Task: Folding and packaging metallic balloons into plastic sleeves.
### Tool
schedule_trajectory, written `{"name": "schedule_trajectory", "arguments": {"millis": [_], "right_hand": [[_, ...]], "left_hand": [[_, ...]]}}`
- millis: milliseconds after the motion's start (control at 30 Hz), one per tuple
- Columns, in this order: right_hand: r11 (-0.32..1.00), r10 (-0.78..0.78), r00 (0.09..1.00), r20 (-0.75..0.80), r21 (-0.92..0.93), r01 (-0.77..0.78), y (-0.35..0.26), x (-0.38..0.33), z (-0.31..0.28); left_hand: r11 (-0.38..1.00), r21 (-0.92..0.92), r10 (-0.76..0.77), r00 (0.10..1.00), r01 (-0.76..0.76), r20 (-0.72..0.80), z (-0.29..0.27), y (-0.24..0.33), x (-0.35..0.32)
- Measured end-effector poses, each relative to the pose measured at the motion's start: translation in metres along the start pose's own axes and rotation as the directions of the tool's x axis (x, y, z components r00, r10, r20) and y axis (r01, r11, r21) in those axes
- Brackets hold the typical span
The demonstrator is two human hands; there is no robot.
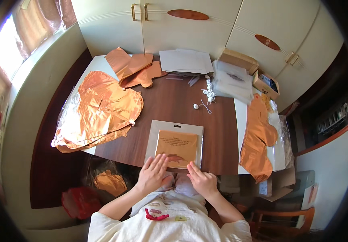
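Note:
In front of me at the table's near edge lies a flat pale package (152, 139) with a hang hole at its top. A folded square of orange foil (177, 147) with dark print on it shows on the package. My left hand (153, 171) rests over the lower left part of the package, fingers stretched out and close together. At the lower right corner, my right hand (201, 177) touches the edge with its fingers extended. Neither hand is wrapped around anything. Whether the foil is inside the package or on top is hard to tell.
Large orange foil balloons (105, 109) lie flat at the left, more folded foil pieces (135, 66) behind them. White cards (184, 60), clear bags (234, 80) and small white ribbon spools (209, 94) are at the back. Another orange foil balloon (256, 139) lies right, near a small box (266, 84).

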State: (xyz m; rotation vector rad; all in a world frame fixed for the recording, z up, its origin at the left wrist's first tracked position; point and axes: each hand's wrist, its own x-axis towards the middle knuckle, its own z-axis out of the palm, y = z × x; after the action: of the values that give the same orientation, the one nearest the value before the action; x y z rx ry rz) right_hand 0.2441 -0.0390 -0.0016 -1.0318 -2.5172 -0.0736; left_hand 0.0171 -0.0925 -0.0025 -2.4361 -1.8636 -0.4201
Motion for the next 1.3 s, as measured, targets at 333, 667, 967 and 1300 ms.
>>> {"name": "schedule_trajectory", "arguments": {"millis": [333,667,967,1300], "right_hand": [[0.440,0.612,0.772,0.170,0.738,-0.512,-0.020,-0.072,-0.009],[-0.253,0.305,0.515,0.801,0.590,-0.767,-0.012,-0.151,-0.023],[-0.061,0.998,-0.002,0.062,0.971,-0.229,0.051,-0.306,-0.081],[-0.288,0.934,-0.257,0.248,0.949,-0.132,0.209,-0.314,-0.073]], "left_hand": [[0.971,-0.056,0.195,0.904,-0.233,-0.381,0.000,-0.023,-0.050],[0.807,-0.179,0.516,0.819,-0.563,-0.250,0.021,0.010,-0.038],[0.763,-0.343,0.492,0.836,-0.548,-0.242,0.045,0.042,-0.013],[0.754,-0.413,0.473,0.859,-0.510,-0.197,0.048,0.045,-0.017]]}}
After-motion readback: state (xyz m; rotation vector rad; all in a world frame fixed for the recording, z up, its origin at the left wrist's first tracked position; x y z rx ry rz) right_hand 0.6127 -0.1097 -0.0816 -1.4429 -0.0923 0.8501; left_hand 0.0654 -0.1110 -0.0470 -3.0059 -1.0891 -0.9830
